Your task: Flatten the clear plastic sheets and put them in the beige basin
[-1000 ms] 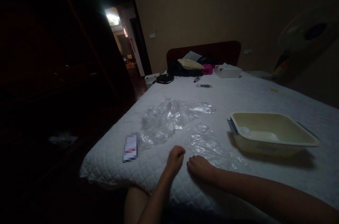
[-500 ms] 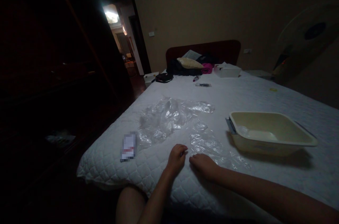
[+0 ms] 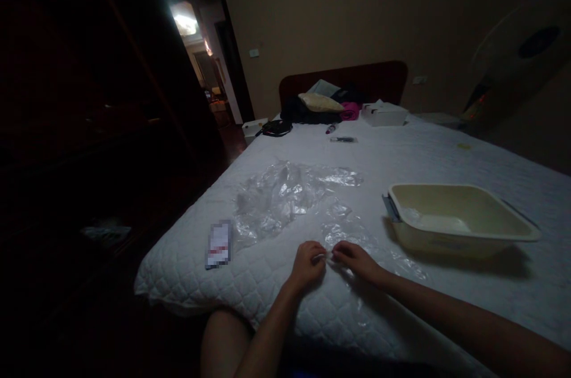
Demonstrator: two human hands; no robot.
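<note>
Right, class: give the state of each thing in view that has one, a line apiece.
Clear plastic: crumpled, spread on the bed
Left hand: closed, pinching the plastic
Right hand: closed, pinching the plastic
Tub: upright, uncovered
Pink cloth: bundled up
Far ceiling light: on
Fan: on or off, cannot tell

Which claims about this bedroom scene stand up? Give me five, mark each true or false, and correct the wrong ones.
1. The left hand and right hand are close together. True.

2. Both hands are spread flat, holding nothing. False: their fingertips appear to pinch clear plastic.

3. The tub stands left of both hands. False: the tub is to their right, on the bed.

4. The magenta roll lies between the cream cushion and the white box. True.

5. The fan is beside the doorway. False: the fan is at the far right; the doorway is on the left.
</note>
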